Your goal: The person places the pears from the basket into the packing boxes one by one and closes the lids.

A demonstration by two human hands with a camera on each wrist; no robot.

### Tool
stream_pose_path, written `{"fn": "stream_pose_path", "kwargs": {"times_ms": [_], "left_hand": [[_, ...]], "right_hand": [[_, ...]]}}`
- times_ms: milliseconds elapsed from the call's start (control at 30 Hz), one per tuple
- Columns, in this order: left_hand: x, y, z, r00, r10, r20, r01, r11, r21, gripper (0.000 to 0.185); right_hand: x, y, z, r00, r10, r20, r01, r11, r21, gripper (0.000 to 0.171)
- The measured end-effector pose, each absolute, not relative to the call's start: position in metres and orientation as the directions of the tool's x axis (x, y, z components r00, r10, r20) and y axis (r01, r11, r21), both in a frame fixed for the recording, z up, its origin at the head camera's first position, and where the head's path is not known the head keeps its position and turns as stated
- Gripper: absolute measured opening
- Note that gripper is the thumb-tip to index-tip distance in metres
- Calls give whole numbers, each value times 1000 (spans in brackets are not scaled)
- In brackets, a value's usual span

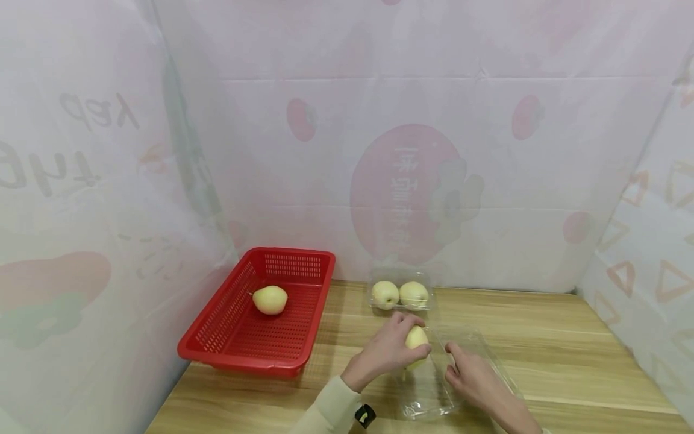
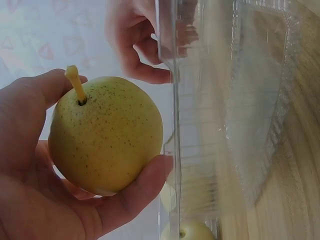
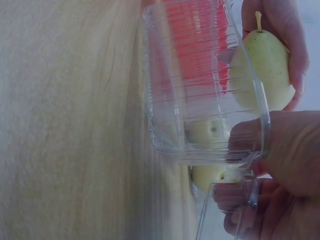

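Observation:
My left hand (image 1: 386,348) grips a yellow-green pear (image 1: 416,339) with thumb and fingers curled round its sides. In the left wrist view the pear's stem (image 2: 76,85) points up, and dark specks dot its skin. This pear is over one half of an open, clear plastic clamshell box (image 1: 425,395). At the middle of that box my right hand (image 1: 477,380) holds its edge. The right wrist view shows the right thumb (image 3: 245,140) through the clear wall and the other fingers (image 3: 232,200) behind the second half.
A red plastic basket (image 1: 187,349) stands on the left with one pear (image 1: 270,300) inside. At the back, by the printed cloth wall (image 1: 488,253), a second clear box (image 1: 401,277) contains two pears (image 1: 385,295). Everything stands on a wood-grain table (image 1: 569,355).

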State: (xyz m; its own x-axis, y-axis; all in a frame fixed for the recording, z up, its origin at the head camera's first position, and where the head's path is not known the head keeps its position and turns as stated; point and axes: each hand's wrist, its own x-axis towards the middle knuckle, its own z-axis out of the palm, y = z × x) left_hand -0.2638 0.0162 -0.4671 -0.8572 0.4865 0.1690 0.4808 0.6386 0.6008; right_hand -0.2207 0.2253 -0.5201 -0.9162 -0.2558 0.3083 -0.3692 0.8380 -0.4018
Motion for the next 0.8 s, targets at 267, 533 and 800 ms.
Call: {"fn": "stream_pose_path", "kwargs": {"times_ms": [267, 533, 800], "left_hand": [[-262, 22, -473, -843, 508, 175, 502, 628, 595, 46], [-255, 26, -476, -839, 514, 181, 521, 660, 542, 46], [-252, 29, -484, -801, 572, 178, 569, 634, 524, 45]], "right_hand": [[-221, 226, -521, -915, -258, 309, -371, 840, -395, 29], [-220, 225, -519, -915, -257, 311, -371, 839, -398, 30], [-219, 225, -519, -919, -254, 302, -365, 839, -404, 29]]}}
